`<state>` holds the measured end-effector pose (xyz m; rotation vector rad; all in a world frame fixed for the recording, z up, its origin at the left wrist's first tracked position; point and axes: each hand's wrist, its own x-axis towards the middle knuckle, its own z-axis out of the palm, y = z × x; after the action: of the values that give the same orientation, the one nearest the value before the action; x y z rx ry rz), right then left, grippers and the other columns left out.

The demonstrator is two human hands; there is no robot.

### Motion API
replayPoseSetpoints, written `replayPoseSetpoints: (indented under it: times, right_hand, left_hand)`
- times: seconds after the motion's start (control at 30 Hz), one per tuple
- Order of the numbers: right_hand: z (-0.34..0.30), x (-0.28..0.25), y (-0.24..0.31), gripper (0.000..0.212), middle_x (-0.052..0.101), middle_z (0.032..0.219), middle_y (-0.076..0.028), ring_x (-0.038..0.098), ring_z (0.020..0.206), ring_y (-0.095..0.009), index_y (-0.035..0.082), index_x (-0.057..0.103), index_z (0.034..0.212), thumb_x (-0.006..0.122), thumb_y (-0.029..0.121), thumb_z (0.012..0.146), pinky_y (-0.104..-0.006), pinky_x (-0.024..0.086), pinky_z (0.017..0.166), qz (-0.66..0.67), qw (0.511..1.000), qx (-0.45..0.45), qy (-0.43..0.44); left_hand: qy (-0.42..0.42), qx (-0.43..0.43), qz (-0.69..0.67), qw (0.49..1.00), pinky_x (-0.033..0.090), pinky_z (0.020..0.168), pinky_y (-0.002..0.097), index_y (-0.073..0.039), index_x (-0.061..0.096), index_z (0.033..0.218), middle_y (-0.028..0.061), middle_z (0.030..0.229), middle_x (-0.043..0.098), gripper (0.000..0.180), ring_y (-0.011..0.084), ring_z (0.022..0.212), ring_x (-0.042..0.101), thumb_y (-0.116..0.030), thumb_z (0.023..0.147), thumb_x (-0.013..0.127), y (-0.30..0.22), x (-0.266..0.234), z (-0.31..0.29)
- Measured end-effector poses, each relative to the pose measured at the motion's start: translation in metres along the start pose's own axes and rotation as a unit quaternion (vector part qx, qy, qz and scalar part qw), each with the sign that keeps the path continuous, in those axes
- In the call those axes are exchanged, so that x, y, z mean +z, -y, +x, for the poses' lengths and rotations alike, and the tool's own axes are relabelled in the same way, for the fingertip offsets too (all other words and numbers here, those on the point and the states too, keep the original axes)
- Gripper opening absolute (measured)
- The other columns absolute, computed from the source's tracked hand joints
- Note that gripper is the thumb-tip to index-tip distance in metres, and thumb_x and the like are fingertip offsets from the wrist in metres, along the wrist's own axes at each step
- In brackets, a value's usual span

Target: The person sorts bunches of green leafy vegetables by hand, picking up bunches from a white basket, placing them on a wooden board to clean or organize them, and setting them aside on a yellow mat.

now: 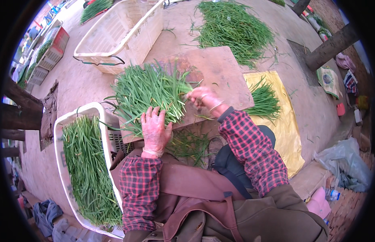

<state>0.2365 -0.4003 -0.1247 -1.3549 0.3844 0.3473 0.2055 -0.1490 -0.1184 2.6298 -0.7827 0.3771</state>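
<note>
Spreading across the near side of a heap of long green leaves (145, 90), the left hand (156, 129) is lying palm down, its fingers nearly straight and slightly apart, touching the stalks. The right hand (205, 99) is curling its fingers narrowly around the pale ends of a small bunch (177, 84) at the heap's right side; motion is blurring this bunch, so how many stalks it is holding I cannot tell. The heap is resting on the left part of a low worktop (223, 68), with some leaves hanging over its near left edge. Both forearms are reaching in from below, wearing red-and-black checked sleeves (252, 149), and a brown apron (191, 181) is covering the lap.

Just left of the worktop, a white crate (57, 137) is holding a dense layer of leaves (86, 173). Beyond the worktop, a larger cream crate (135, 44) is standing with its dark green handle facing this way. Another pile of leaves (236, 30) is spreading over the floor (187, 36) at the far right, partly behind the worktop. Nearer, at the right, a neater bundle (266, 101) is lying on a yellow sheet (286, 137). Loose leaves (191, 147) are scattering over the ground between worktop and apron, and a clear plastic bag (344, 161) is slumping near the right rim.
</note>
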Motion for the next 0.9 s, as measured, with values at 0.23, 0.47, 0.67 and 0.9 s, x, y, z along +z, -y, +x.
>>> replayPoseSetpoints:
  times: [0.23,0.47,0.67,0.9]
  right_hand:
    - [-0.037,-0.044,0.095,0.018,0.062,0.067,0.002,0.055,0.054,-0.006,0.005,0.072,0.088,0.064,0.020,0.092,-0.0218,0.043,0.049,-0.106,0.976,-0.159,-0.105]
    - [0.021,-0.097,0.189,0.020,0.065,0.075,-0.004,0.060,0.066,-0.013,0.000,0.070,0.094,0.063,0.019,0.092,-0.0288,0.049,0.061,-0.294,0.858,-0.346,-0.238]
    - [0.043,-0.034,0.076,0.020,0.067,0.078,-0.018,0.067,0.076,-0.036,0.005,0.070,0.092,0.063,0.022,0.085,-0.0450,0.055,0.069,-0.612,0.690,-0.351,-0.161]
    - [0.026,0.020,-0.053,0.022,0.066,0.065,-0.010,0.061,0.051,-0.017,-0.005,0.070,0.084,0.066,0.017,0.088,-0.0313,0.048,0.049,-0.150,0.987,-0.038,0.043]
  left_hand:
    - [-0.013,-0.020,-0.010,1.000,0.037,0.105,0.0498,-0.004,0.060,0.115,0.0137,0.123,0.056,0.056,0.0359,0.123,0.049,-0.016,0.065,0.082,-0.003,0.003,0.000]
    - [0.003,-0.026,-0.005,1.000,0.036,0.105,0.0501,-0.005,0.061,0.113,0.0126,0.124,0.056,0.055,0.0352,0.125,0.049,-0.017,0.064,0.083,-0.007,0.003,-0.001]
    - [0.017,-0.049,0.006,0.999,0.036,0.105,0.0504,-0.005,0.061,0.112,0.0130,0.124,0.056,0.054,0.0352,0.125,0.048,-0.018,0.064,0.083,0.004,-0.001,-0.006]
    - [0.026,-0.047,0.003,0.999,0.035,0.106,0.0506,-0.005,0.060,0.113,0.0126,0.125,0.055,0.054,0.0347,0.126,0.048,-0.017,0.065,0.083,-0.004,0.001,-0.002]
